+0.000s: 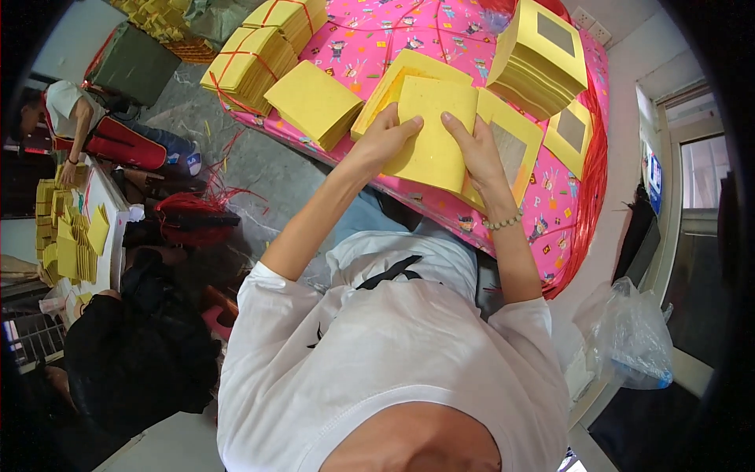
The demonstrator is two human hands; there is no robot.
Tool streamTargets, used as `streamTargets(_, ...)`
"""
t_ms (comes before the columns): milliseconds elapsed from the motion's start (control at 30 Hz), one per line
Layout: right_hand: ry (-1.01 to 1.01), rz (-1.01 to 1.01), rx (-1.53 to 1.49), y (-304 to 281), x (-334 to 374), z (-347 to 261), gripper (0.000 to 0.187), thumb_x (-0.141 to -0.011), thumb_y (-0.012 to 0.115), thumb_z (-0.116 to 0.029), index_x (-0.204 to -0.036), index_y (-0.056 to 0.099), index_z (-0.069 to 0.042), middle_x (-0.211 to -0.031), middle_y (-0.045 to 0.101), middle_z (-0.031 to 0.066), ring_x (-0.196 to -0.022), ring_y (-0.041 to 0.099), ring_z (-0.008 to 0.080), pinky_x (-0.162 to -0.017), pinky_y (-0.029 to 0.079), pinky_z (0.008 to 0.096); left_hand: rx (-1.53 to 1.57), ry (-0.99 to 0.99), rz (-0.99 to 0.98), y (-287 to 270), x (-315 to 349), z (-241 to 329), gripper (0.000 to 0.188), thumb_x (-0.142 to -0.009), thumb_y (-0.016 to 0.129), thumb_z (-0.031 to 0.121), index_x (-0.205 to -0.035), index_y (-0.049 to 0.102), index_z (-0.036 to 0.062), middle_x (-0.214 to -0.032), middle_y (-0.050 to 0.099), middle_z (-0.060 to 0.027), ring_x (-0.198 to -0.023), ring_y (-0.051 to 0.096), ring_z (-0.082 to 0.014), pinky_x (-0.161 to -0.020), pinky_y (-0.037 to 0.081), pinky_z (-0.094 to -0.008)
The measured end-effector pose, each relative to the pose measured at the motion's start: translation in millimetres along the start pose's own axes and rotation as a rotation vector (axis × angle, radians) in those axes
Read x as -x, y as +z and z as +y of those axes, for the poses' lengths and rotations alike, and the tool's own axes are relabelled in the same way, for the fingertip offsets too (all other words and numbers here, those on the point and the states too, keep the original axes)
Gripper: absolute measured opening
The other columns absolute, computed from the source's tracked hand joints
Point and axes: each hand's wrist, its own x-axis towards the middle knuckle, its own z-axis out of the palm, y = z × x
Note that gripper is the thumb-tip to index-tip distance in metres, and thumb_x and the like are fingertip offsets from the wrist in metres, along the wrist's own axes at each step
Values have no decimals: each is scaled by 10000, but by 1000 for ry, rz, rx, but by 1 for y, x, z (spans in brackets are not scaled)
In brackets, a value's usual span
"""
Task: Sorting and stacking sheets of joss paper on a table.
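A folded yellow paper sheet or thin stack [434, 145] is held between my two hands above the pink patterned table cover. My left hand [387, 141] grips its left edge, thumb on top and fingers partly hidden. On the opposite edge, my right hand [480, 153] presses with its thumb, the other fingers mostly out of sight; beads circle that wrist. Beyond lies a yellow paper pile [387, 88] with orange marks. Partly under my right hand is a yellow sheet with a grey rectangle [513, 149]. Left of my left hand rests a folded yellow paper stack [313, 101].
Red-tied yellow bundles [250, 67] stand at the far left of the pink-covered surface [370, 43]. A tall yellow stack [525, 75] stands far right, near red strands [594, 181]. At left, a person [75, 118] works at a white table [118, 212] with yellow papers.
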Motion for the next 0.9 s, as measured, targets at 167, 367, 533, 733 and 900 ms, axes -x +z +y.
streamTargets(167, -2, 20, 6, 1, 2, -1, 392, -897, 628, -190, -1193, 512, 40, -1085, 629, 120, -937, 624, 149, -786, 510, 268, 23, -13, 31, 4, 1, 2, 312, -938, 527, 131, -1197, 425, -11, -1089, 592, -109, -975, 582, -160, -822, 479, -295)
streamTargets(367, 11, -16, 37, -1, 7, -1, 365, -918, 603, -217, -1197, 542, 12, -1094, 633, 77, -952, 605, 112, -798, 497, 252, 5, 202, 30, 5, 6, -9, 320, -933, 512, 102, -1213, 398, -2, -1109, 567, -92, -1016, 549, -140, -863, 449, -288)
streamTargets(533, -37, -12, 64, -3, 10, 1, 318, -929, 585, -206, -1168, 572, 4, -1042, 654, 46, -912, 612, 88, -787, 496, 239, -10, 315, 34, 5, 9, -19, 318, -936, 496, 92, -1220, 384, 1, -1119, 547, -95, -1022, 532, -133, -865, 442, -286)
streamTargets(733, -117, 33, -67, -5, 9, -2, 274, -923, 596, -179, -1126, 609, 5, -991, 669, 64, -831, 616, 80, -740, 490, 218, -19, 319, 20, 2, 24, -17, 340, -942, 476, 80, -1251, 356, 2, -1147, 530, -102, -1040, 524, -141, -879, 436, -292)
streamTargets(900, -6, -39, 14, -2, 16, -8, 253, -919, 604, -183, -1072, 628, 17, -959, 671, 56, -809, 615, 77, -693, 497, 211, 26, 311, 34, -4, 32, -13, 419, -945, 464, 63, -1329, 307, 3, -1219, 503, -108, -1111, 498, -151, -928, 410, -296)
